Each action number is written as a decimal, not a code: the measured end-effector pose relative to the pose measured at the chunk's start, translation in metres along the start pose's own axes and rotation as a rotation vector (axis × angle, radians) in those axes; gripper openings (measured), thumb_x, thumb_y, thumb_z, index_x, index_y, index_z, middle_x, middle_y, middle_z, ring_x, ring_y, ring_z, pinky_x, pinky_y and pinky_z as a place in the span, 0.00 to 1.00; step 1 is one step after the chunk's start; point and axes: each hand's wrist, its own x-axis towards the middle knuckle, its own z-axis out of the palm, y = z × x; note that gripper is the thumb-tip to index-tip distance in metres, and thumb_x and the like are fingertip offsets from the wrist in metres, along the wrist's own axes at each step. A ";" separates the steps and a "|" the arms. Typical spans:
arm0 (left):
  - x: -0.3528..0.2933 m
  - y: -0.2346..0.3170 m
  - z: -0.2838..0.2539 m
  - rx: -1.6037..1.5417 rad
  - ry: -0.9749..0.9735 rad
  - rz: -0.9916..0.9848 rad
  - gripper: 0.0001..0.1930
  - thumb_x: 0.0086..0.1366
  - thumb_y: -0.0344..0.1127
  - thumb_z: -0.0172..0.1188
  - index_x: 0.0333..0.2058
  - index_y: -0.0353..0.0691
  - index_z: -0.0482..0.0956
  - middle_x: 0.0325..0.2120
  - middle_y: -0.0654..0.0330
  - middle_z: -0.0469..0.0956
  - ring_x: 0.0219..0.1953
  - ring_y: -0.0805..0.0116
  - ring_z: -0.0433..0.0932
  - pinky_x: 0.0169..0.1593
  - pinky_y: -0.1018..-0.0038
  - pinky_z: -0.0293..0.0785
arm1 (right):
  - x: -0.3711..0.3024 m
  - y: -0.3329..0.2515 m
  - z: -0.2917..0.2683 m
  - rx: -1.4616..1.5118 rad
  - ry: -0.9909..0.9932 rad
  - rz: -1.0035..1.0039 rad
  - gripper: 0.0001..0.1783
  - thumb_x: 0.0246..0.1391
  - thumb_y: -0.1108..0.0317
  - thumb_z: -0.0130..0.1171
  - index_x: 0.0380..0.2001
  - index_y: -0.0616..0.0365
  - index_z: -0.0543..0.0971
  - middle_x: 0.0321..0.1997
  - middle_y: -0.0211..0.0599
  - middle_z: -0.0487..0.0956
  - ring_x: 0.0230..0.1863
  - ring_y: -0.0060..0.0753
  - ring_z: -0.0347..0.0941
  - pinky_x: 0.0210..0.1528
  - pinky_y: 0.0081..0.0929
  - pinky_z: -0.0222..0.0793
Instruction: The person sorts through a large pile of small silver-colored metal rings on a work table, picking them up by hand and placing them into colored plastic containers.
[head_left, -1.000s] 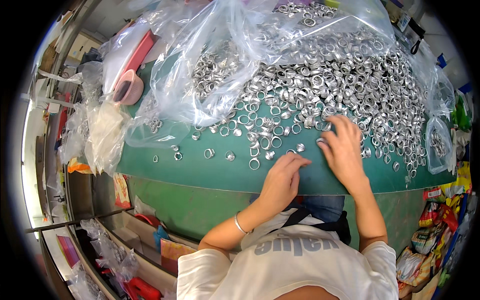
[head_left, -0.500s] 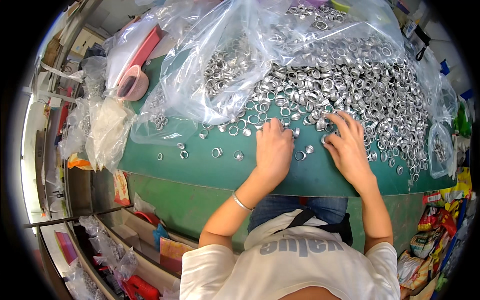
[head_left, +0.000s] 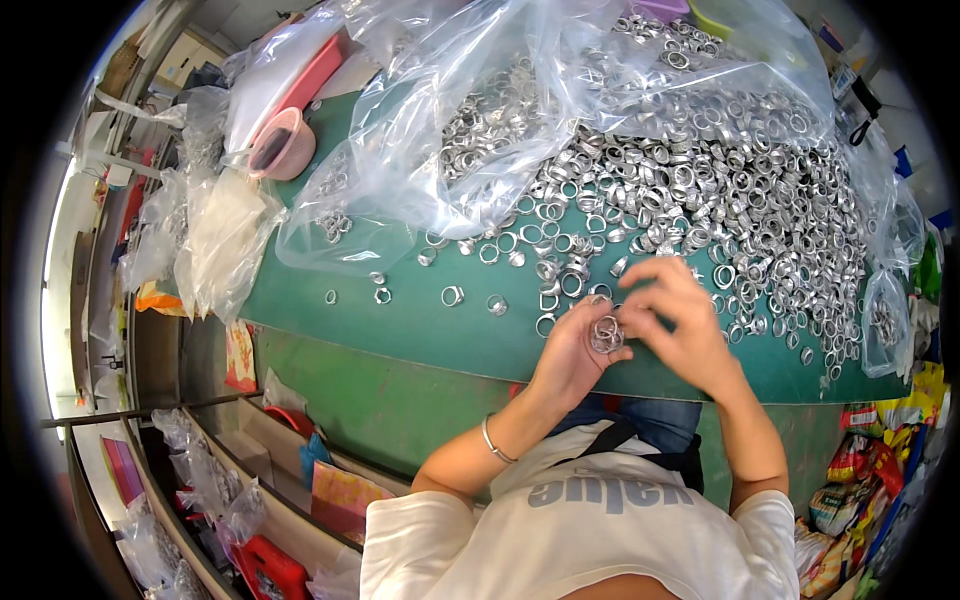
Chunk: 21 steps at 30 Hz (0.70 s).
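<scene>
Several silver metal rings [head_left: 606,334] lie bunched in the cupped palm of my left hand [head_left: 572,352], which is turned up just off the front part of the green table, its fingers curled round them. My right hand [head_left: 682,330] hovers close beside it, fingers bent, apart and slightly blurred, with no ring visible in them. Beyond both hands spreads a large heap of similar rings [head_left: 690,180]. A short cluster of loose rings [head_left: 573,283] sits just past my left fingertips.
Clear plastic bags [head_left: 400,215] with rings inside cover the table's far middle. A few single rings [head_left: 453,295] are scattered to the left on the green table [head_left: 400,330]. A pink basket [head_left: 285,150] stands at the far left; bagged goods [head_left: 850,450] lie at the lower right.
My left hand has turned from palm down on the table to palm up, with rings in it, and come nearer to me. My right hand has moved closer to it.
</scene>
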 end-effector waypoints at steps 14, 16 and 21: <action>0.032 0.079 -0.009 1.530 0.069 0.955 0.10 0.53 0.25 0.60 0.36 0.33 0.77 0.29 0.57 0.73 0.29 0.66 0.72 0.33 0.74 0.67 | 0.045 0.042 0.016 -0.371 -0.096 -0.072 0.13 0.40 0.74 0.63 0.32 0.59 0.74 0.35 0.36 0.73 0.42 0.38 0.66 0.45 0.33 0.58; 0.044 0.084 -0.004 1.702 0.050 0.906 0.11 0.51 0.27 0.63 0.35 0.33 0.77 0.29 0.54 0.72 0.33 0.58 0.73 0.39 0.70 0.68 | 0.043 0.044 0.018 -0.332 -0.037 -0.066 0.13 0.40 0.75 0.62 0.33 0.59 0.74 0.37 0.35 0.73 0.43 0.39 0.66 0.45 0.33 0.58; 0.058 0.088 0.003 1.981 -0.068 0.695 0.15 0.48 0.31 0.66 0.35 0.33 0.77 0.30 0.50 0.73 0.36 0.51 0.73 0.41 0.65 0.69 | 0.046 0.049 0.014 -0.330 0.072 -0.002 0.13 0.41 0.75 0.62 0.34 0.60 0.75 0.38 0.35 0.74 0.44 0.40 0.67 0.46 0.32 0.60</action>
